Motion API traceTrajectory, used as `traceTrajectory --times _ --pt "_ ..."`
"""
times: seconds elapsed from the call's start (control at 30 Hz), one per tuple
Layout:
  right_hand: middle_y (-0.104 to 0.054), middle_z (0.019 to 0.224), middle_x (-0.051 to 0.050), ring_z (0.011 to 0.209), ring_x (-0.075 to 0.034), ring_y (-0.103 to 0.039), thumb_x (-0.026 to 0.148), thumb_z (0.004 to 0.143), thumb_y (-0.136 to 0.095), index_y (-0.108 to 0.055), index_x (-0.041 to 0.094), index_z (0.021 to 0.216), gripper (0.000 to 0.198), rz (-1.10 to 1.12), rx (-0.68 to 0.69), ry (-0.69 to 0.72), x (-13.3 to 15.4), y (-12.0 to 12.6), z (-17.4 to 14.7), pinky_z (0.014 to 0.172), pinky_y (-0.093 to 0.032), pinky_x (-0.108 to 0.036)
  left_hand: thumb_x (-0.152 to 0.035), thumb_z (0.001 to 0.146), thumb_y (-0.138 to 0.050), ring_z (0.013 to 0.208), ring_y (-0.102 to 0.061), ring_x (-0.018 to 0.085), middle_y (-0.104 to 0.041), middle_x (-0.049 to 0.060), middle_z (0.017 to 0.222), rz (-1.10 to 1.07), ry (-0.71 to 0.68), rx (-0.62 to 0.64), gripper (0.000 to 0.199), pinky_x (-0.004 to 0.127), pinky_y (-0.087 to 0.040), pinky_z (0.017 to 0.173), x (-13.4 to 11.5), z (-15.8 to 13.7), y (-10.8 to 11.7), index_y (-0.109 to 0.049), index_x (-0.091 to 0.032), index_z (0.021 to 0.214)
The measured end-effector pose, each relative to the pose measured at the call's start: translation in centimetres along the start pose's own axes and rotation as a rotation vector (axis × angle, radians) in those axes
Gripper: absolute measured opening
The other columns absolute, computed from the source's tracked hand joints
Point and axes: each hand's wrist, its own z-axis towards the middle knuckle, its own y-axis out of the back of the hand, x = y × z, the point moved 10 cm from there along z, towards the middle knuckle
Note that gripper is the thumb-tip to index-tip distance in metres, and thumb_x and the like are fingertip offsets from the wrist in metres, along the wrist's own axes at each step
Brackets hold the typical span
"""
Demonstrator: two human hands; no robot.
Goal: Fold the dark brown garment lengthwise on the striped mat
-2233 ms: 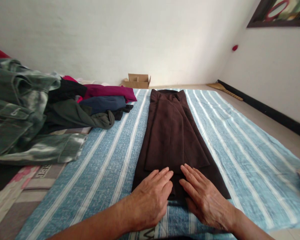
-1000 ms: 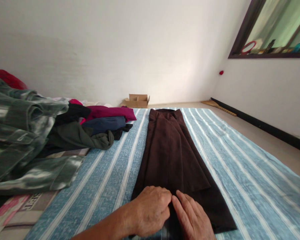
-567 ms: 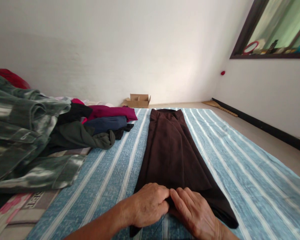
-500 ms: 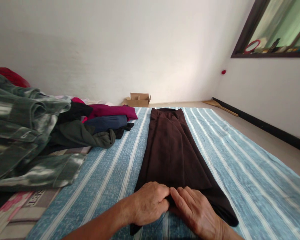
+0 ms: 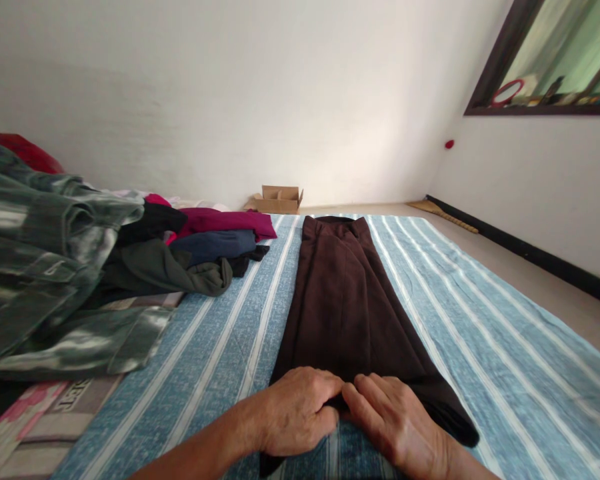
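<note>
A dark brown skirt-like garment (image 5: 333, 300) lies lengthwise on the blue striped sheet (image 5: 230, 340), its narrow waistband at the far end and its wide hem toward me. My left hand (image 5: 300, 410) is closed on the near edge, thumb and fingers pinching the cloth. Right beside it, my right hand (image 5: 393, 417) grips the same edge with curled fingers. The hands almost touch at the middle of the hem. One corner of the hem sticks out below my left wrist, the other to the right of my right hand. Cloth under the fingers is hidden.
On the left lies a heap of clothes with green camouflage trousers (image 5: 40, 267), a magenta garment (image 5: 225, 221) and a dark green garment (image 5: 170, 267). A cardboard box (image 5: 280, 200) stands by the back wall. A window ledge (image 5: 540, 110) is at upper right.
Both hands keep their hold on the hem and have shifted only slightly. The hem's right corner sits a little higher. The view has moved very slightly.
</note>
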Motion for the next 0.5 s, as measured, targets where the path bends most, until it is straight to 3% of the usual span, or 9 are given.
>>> traceTrajectory --times 0.1,0.23,0.37,0.5 --pt "-0.059 0.076 -0.006 0.062 -0.016 -0.054 0.017 0.095 -0.033 -0.052 0.011 0.105 0.023 0.006 0.001 -0.021 -0.1 0.2 0.2 0.050 -0.041 -0.028 -0.012 0.075 -0.047 0.090 -0.062 0.019 -0.066 0.002 0.094 -0.031 -0.003 0.006 0.021 0.027 -0.045 0.084 0.0 -0.1 -0.1 -0.059 -0.018 0.090" --pt "-0.062 0.093 -0.013 0.079 -0.020 -0.059 0.018 0.097 -0.020 -0.051 0.011 0.107 0.034 -0.075 -0.072 -0.024 0.0 0.9 0.3 0.056 -0.043 -0.028 -0.010 0.074 -0.048 0.093 -0.061 0.019 -0.066 0.002 0.098 -0.054 -0.031 -0.002 0.025 0.027 -0.044 0.087 -0.4 -0.2 0.0 -0.059 -0.018 0.095" --pt "-0.059 0.078 -0.007 0.063 -0.017 -0.056 0.022 0.097 -0.015 -0.050 0.013 0.103 0.037 -0.021 0.031 -0.055 -0.3 -0.7 0.2 0.051 -0.040 -0.028 -0.012 0.074 -0.050 0.089 -0.061 0.018 -0.066 0.001 0.094 -0.076 -0.041 0.023 0.021 0.026 -0.045 0.084 -0.5 -0.1 0.1 -0.061 -0.018 0.092" --pt "-0.057 0.071 -0.002 0.056 -0.016 -0.053 0.024 0.096 -0.027 -0.047 0.016 0.099 0.022 -0.009 0.062 -0.059 -0.5 -1.3 0.4 0.048 -0.036 -0.028 -0.026 0.077 -0.060 0.086 -0.062 0.018 -0.068 0.000 0.094 -0.144 -0.044 0.090 0.021 0.025 -0.046 0.079 -0.2 -0.2 0.8 -0.063 -0.020 0.097"
